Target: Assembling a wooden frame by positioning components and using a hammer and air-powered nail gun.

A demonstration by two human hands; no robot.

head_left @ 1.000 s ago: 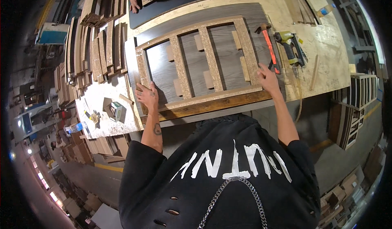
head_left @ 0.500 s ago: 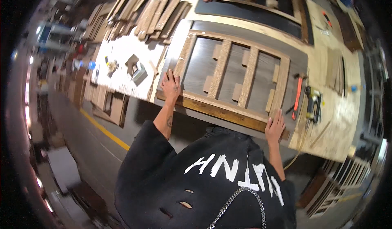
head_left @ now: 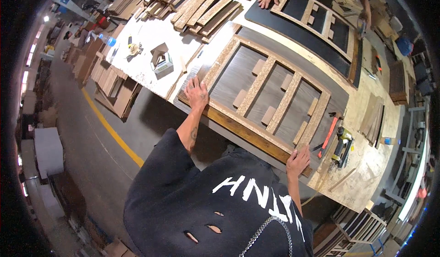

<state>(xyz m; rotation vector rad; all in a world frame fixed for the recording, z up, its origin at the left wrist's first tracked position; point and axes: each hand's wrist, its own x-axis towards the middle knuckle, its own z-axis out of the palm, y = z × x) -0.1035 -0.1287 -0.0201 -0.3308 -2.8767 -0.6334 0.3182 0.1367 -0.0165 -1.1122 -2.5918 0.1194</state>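
Both near corners of wood frame (head_left: pixel 283 103) touched; frame flat on grey bd (head_left: pixel 272 94) on table (head_left: pixel 353 181).
L hand (head_left: pixel 196 93) palm-down, fingers spread; R hand (head_left: pixel 298 161), well apart, palm-down, fingers ptg fwd, slightly parted.

- Glare washes the counter (head_left: pixel 126 69) nearly white around 10 o'clock; toward 4 its surface is softer and warmer.
- A light strip (head_left: pixel 411 195) burns out near the rim between 3 and 4; smaller bright spots dot the rim between 9 and 10.
- Deep shadow lies under the counter's edge near 9.
- The black shirt (head_left: pixel 169 197) at 6 swallows detail.
- The wooden frame (head_left: pixel 256 88) looks reasonably sharp; the far background is soft.
- Fisheye bending and dark vignetting ring the view.
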